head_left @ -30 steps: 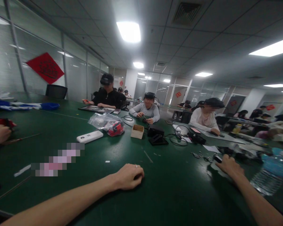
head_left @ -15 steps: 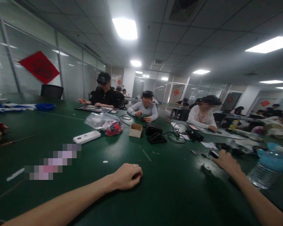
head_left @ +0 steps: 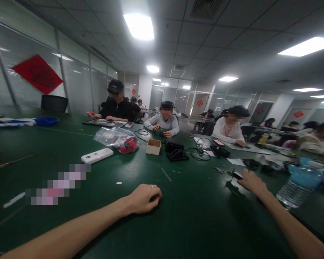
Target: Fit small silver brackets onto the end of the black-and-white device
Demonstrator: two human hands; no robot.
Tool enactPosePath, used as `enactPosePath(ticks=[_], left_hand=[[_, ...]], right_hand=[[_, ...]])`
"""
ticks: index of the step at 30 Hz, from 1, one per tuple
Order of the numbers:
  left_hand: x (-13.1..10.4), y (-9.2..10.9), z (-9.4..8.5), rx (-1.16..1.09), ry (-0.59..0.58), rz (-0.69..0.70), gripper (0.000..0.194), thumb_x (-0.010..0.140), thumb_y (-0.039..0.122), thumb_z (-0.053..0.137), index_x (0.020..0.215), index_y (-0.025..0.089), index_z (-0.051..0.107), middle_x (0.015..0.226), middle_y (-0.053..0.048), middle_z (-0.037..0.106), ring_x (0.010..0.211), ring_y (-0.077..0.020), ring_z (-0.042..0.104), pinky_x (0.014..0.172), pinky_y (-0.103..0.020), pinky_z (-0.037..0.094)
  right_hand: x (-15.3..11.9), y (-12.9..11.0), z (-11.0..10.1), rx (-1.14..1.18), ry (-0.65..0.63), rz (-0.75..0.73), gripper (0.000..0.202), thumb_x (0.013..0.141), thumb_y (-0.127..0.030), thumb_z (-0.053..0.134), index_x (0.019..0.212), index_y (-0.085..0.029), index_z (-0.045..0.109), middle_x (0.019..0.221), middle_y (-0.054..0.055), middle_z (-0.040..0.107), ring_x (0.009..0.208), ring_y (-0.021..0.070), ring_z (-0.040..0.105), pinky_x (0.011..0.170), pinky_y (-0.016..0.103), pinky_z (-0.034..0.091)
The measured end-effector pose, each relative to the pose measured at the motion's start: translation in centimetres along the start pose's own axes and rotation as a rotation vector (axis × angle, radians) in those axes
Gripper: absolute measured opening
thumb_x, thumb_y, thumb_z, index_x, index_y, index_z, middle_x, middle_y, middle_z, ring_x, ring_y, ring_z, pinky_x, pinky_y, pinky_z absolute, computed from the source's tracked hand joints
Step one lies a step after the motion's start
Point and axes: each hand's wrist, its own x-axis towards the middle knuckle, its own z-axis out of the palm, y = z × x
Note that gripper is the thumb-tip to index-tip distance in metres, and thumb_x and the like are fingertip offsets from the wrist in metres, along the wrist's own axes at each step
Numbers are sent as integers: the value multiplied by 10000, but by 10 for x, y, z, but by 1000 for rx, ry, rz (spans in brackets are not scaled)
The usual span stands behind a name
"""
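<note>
My left hand (head_left: pixel 145 199) rests on the green table (head_left: pixel 189 216), its fingers curled in and a ring on one of them. Nothing shows in it. Farther right, my right hand (head_left: pixel 251 181) pinches a small black-and-white piece (head_left: pixel 237 175) low over the tabletop; its exact kind I cannot make out. Just beyond those fingers lie several small metal-looking parts (head_left: pixel 220 170). A clear water bottle with a blue label (head_left: pixel 299 183) stands to the right of my right hand.
Ahead are an open small box (head_left: pixel 153 147), a black stand-like device (head_left: pixel 175 151), cables (head_left: pixel 201 154), a plastic bag with red items (head_left: pixel 118 139) and a white handheld device (head_left: pixel 97 155). Blue trays (head_left: pixel 47 121) lie far left. Several people sit across the table.
The view has shifted slightly. My right hand has lowered, bringing the small piece closer to its reflection on the tabletop. My left hand stays resting in place.
</note>
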Motion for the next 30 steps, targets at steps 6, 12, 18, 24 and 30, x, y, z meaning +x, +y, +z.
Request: enactPosePath(ticks=[6, 12, 18, 24, 30], left_hand=[[-1, -1, 2, -17, 5, 11, 148, 854, 159, 450, 905, 174, 589, 870, -22, 634, 748, -129, 583, 676, -214, 435], [-1, 1, -1, -28, -16, -4, 151, 857, 163, 453, 925, 176, 586, 891, -27, 632, 769, -136, 585, 686, -220, 439], [0, -2, 3, -3, 5, -34, 145, 857, 184, 455, 938, 175, 575, 873, -24, 621, 737, -138, 577, 672, -235, 432], [2, 0, 3, 3, 74, -148, 249, 869, 319, 499, 1078, 187, 521, 963, -40, 598, 825, -179, 569, 722, -285, 439], [3, -2, 4, 49, 69, -165, 196, 890, 289, 491, 1042, 179, 548, 984, -53, 606, 855, -189, 569, 743, -299, 435]], right_hand=[[-12, -13, -9, -9, 45, -50, 243, 790, -298, 502, 976, -143, 485, 1027, 163, 559, 920, 313, 604, 657, 340, 442], [-35, -53, -33, 94, 31, -193, 284, 781, -323, 519, 993, -137, 490, 990, 145, 591, 871, 261, 607, 662, 300, 433], [-75, -107, -48, 297, -179, -425, 319, 788, -390, 538, 963, -126, 567, 968, 117, 641, 845, 212, 613, 693, 260, 436], [-149, -174, -44, 522, -519, -726, 372, 791, -507, 522, 833, -148, 610, 775, 45, 663, 636, 156, 588, 514, 243, 420], [-189, -225, -48, 501, -487, -826, 452, 821, -565, 452, 686, -164, 610, 670, 29, 638, 537, 134, 549, 444, 233, 393]])
